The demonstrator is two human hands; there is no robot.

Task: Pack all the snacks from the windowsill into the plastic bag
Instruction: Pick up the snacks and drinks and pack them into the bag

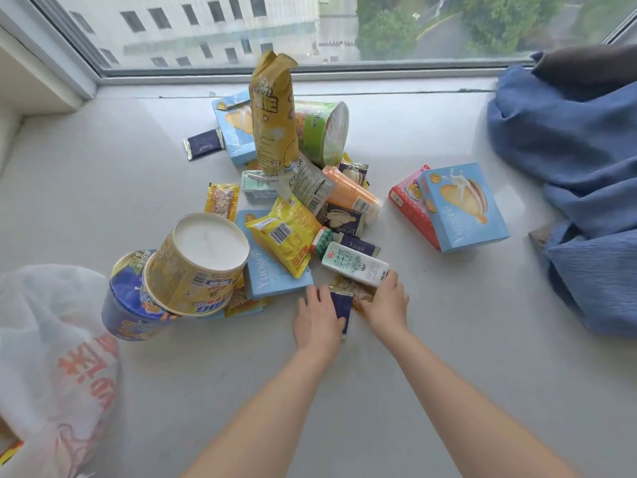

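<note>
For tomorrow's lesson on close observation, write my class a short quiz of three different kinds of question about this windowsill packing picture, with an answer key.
1. True or false: the plastic bag lies to the right of the snack pile.
2. Multiple choice: the left hand holds A) a dark blue packet; B) a green cup; C) a red box.
3. Fill in: the right hand grips a white ______.

Key
1. False; it lies at the left, near the stacked noodle cups.
2. A.
3. Carton; it is a small milk carton, and the hand also touches an orange-brown packet below.

Blue boxes [463,205], yellow cup [198,263] (white base), possibly navy packet [342,307].
</note>
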